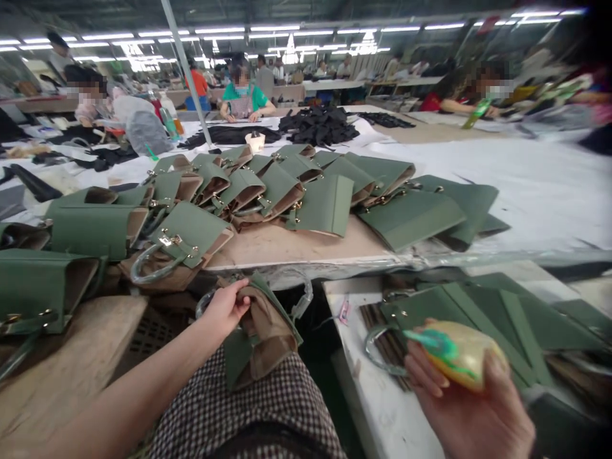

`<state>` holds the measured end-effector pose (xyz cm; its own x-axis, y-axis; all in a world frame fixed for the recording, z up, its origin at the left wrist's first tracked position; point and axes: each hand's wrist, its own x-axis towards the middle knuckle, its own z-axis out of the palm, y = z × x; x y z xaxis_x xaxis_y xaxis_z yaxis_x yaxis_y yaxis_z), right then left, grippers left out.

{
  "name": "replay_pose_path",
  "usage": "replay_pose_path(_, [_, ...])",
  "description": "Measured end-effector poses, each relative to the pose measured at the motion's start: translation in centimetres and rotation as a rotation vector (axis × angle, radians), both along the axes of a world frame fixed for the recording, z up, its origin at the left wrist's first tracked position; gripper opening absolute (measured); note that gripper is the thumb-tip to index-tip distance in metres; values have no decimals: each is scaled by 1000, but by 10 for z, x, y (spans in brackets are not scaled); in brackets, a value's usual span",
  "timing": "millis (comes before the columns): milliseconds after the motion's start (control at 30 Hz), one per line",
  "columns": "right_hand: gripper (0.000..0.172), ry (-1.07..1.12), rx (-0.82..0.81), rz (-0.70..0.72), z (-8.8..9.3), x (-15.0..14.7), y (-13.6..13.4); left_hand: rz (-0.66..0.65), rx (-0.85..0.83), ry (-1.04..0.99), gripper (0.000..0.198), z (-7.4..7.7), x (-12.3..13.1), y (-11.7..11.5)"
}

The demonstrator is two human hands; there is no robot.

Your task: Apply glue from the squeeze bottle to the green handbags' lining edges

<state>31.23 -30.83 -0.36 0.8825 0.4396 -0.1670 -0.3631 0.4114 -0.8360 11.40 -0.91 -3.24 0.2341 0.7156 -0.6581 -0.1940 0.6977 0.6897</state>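
My left hand (229,309) is closed on the upper edge of a green handbag (239,357), thumb on top. The handbag rests against my lap, its brown lining (270,319) folded outward and a plastic-wrapped handle (303,294) standing beyond it. On the right, my right hand (473,395) is wrapped round a yellowish squeeze bottle (471,357) with a green nozzle pointing left. Slight blur covers this bottle, held above more green bag pieces (502,312) on the side table. Hand and bottle are apart from the handbag in my left hand.
Several green handbags (191,233) with wrapped handles lie across the worktable (306,252) in front. A white side table (368,382) stands at my right, a wooden board (62,370) at my left. Black pieces (320,124) are piled farther back. A co-worker (243,95) sits opposite.
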Motion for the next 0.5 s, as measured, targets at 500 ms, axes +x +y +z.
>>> replay_pose_path(500, [56,-366,-626,137,-51,-66,6,244,-168,-94,27,-27,34,15])
